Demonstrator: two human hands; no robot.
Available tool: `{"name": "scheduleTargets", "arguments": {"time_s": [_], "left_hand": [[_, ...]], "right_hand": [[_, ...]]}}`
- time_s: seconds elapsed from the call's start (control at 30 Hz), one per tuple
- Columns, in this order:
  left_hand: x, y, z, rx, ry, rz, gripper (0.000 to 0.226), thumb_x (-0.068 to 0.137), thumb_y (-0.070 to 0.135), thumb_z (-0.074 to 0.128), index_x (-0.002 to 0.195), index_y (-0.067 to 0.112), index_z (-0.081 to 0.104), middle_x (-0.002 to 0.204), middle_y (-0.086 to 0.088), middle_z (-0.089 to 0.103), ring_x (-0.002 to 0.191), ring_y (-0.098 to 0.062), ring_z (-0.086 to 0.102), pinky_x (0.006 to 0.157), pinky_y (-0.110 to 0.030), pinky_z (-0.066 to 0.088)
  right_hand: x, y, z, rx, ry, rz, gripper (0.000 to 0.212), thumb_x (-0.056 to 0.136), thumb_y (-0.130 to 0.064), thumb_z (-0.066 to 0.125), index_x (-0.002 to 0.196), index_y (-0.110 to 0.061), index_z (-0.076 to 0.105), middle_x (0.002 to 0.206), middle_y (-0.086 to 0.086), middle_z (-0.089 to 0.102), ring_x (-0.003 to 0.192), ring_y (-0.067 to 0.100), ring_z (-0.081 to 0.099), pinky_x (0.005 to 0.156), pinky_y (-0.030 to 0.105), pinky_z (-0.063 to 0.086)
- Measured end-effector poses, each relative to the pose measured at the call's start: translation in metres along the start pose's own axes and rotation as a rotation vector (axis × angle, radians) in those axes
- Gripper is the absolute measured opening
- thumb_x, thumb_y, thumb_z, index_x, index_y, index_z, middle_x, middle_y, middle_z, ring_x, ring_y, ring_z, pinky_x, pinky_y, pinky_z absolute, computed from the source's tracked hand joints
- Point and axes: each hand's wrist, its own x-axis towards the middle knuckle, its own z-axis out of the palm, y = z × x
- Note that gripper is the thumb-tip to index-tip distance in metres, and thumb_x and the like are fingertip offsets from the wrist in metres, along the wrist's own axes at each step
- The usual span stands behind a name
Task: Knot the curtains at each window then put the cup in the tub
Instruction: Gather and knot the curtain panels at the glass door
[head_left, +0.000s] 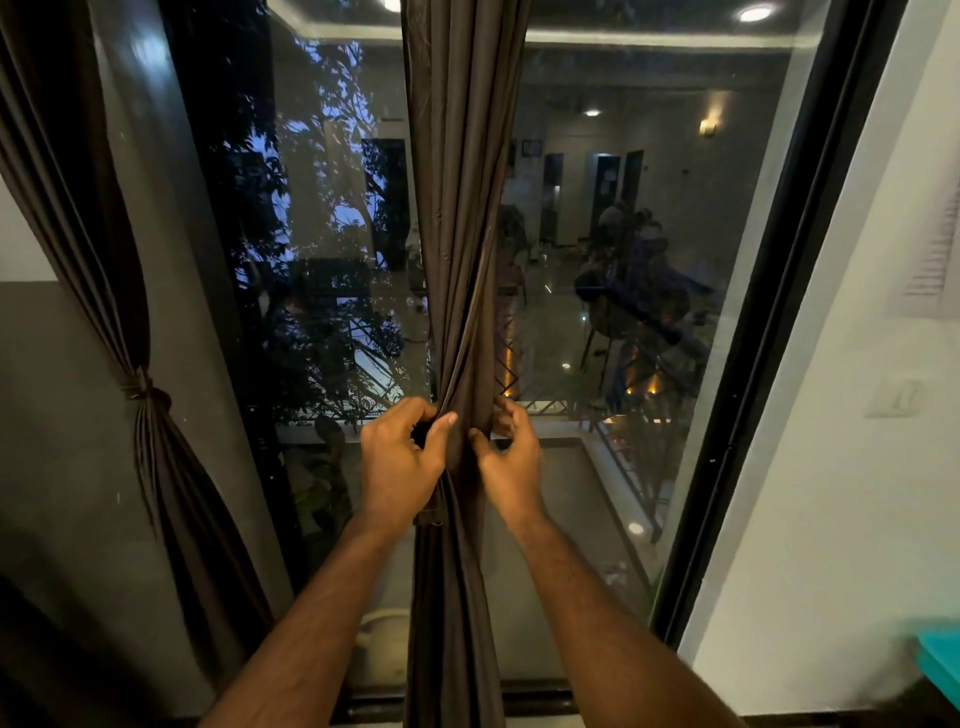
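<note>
Both hands are on the brown curtain (460, 208) that hangs in the middle of the window glass (623, 260). The left hand (402, 460) has its fingers curled round the left edge of the gathered cloth, thumb pressed to the front of it; the right hand (511, 462) holds the right edge, thumb on the front & fingers gone behind the fabric. Just above the grip the folds are twisted together into a narrow bunch, below the grip the cloth falls straight down btw. the two forearms. A thin tie strip (428, 517) shows on the cloth just under the left wrist. Far to the left of the grip a second curtain (78, 208) is already tied, w/ its knot (137, 387) a little higher than the hands. Low at the right, well apart from the grip, a teal tub (943, 662) shows only its corner, blurred. Right of the hands stands the black window frame (769, 312), then a white wall (857, 467).
</note>
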Motion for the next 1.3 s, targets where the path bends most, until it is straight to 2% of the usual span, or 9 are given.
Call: {"name": "scheduleTargets", "arguments": {"time_s": [0.1,0.27,0.4,0.5,0.63,0.8,0.93,1.1,1.3], "left_hand": [[0.001,-0.002,-0.002,0.010,0.007,-0.004,0.029,0.089,0.021,0.071,0.067,0.011,0.054,0.061,0.003,0.050,0.056,-0.015,0.048,0.053,-0.035,0.041],[0.002,-0.005,-0.006,0.028,0.011,-0.015,0.031,0.089,0.018,0.071,0.067,0.006,0.053,0.061,-0.001,0.050,0.056,-0.020,0.048,0.053,-0.039,0.040],[0.005,-0.008,-0.011,0.074,0.036,-0.034,0.030,0.089,0.014,0.073,0.067,0.006,0.053,0.061,-0.003,0.050,0.056,-0.022,0.047,0.053,-0.038,0.039],[0.006,-0.009,-0.011,0.123,0.021,-0.023,0.028,0.089,0.012,0.074,0.069,0.006,0.055,0.064,-0.004,0.051,0.057,-0.024,0.048,0.053,-0.036,0.040],[0.005,-0.004,-0.005,0.189,0.052,-0.025,0.022,0.089,0.009,0.073,0.073,0.004,0.058,0.069,-0.007,0.055,0.060,-0.025,0.050,0.055,-0.035,0.041],[0.004,-0.002,0.002,0.251,0.052,-0.033,0.016,0.090,0.011,0.073,0.080,0.004,0.063,0.076,-0.010,0.061,0.064,-0.033,0.058,0.055,-0.038,0.045],[0.005,-0.002,0.005,0.293,0.047,-0.037,0.012,0.089,0.010,0.071,0.082,0.006,0.064,0.077,-0.008,0.063,0.061,-0.034,0.059,0.052,-0.040,0.048],[0.007,-0.008,0.006,0.325,0.039,-0.003,0.007,0.087,0.005,0.072,0.084,0.007,0.065,0.078,-0.007,0.063,0.061,-0.030,0.060,0.050,-0.038,0.048],[0.009,-0.017,0.012,0.086,0.033,-0.034,0.017,0.088,0.006,0.071,0.074,0.008,0.062,0.069,0.000,0.056,0.062,-0.015,0.052,0.057,-0.032,0.042]], "right_hand": [[-0.005,0.003,0.002,-0.015,0.077,-0.089,0.028,0.087,-0.012,0.072,0.103,-0.034,0.065,0.085,-0.017,0.068,0.081,-0.001,0.066,0.070,0.015,0.050],[-0.013,0.003,0.000,-0.049,0.256,-0.117,0.009,0.092,-0.013,0.070,0.100,-0.016,0.072,0.086,-0.006,0.069,0.077,0.006,0.065,0.071,0.026,0.055],[-0.027,0.002,-0.005,-0.203,0.325,-0.293,0.003,0.090,-0.009,0.071,0.092,-0.009,0.073,0.085,-0.002,0.061,0.072,0.004,0.055,0.067,0.020,0.050],[-0.030,0.001,-0.010,-0.174,0.393,-0.238,0.001,0.089,-0.011,0.073,0.088,-0.011,0.073,0.081,-0.004,0.060,0.069,0.009,0.057,0.065,0.036,0.054],[-0.038,-0.007,-0.007,-0.221,0.360,-0.329,0.010,0.085,-0.012,0.073,0.095,-0.014,0.073,0.075,-0.011,0.059,0.069,0.014,0.060,0.068,0.046,0.054],[-0.047,-0.011,-0.003,-0.196,0.340,-0.367,0.017,0.086,-0.014,0.071,0.103,-0.014,0.072,0.079,-0.015,0.060,0.070,0.007,0.061,0.070,0.048,0.055],[-0.054,-0.014,0.005,-0.242,0.268,-0.452,0.015,0.085,-0.014,0.073,0.100,-0.012,0.072,0.083,-0.006,0.069,0.072,0.010,0.064,0.075,0.043,0.052],[-0.053,-0.015,0.013,-0.278,0.240,-0.499,0.011,0.086,-0.017,0.072,0.097,-0.016,0.072,0.082,-0.010,0.068,0.075,0.005,0.062,0.075,0.035,0.047],[-0.048,-0.015,0.024,-0.317,0.170,-0.513,0.016,0.083,-0.008,0.067,0.094,-0.017,0.073,0.081,-0.010,0.064,0.072,0.010,0.061,0.074,0.029,0.041]]}}
